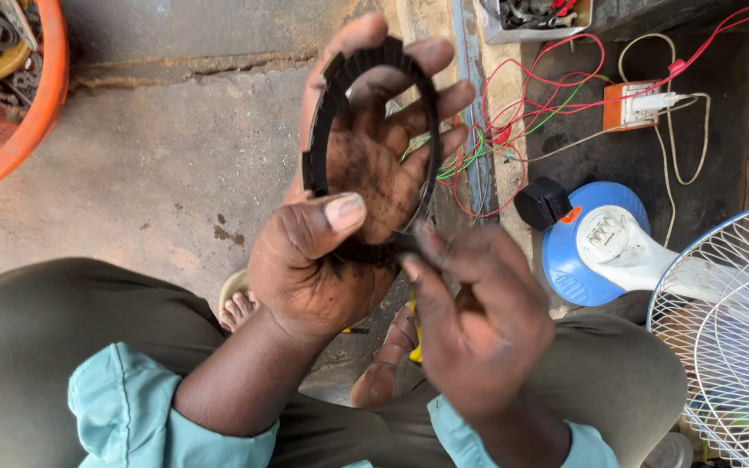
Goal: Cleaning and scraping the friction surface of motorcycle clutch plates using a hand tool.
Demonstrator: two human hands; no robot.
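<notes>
— What have you got in your left hand [322, 251]?

— A black toothed ring [366, 147], standing upright against your open palm; your thumb is clamped over its lower edge and your fingers are spread behind it.

— And your right hand [478, 321]?

— Your fingertips are pinched on the ring's bottom rim, just beside that thumb. You hold it above your knees, over the concrete floor [149, 165]. An orange basin [32, 104] sits far left, a fan [730, 321] at right, red wires [565, 95] beyond.
</notes>
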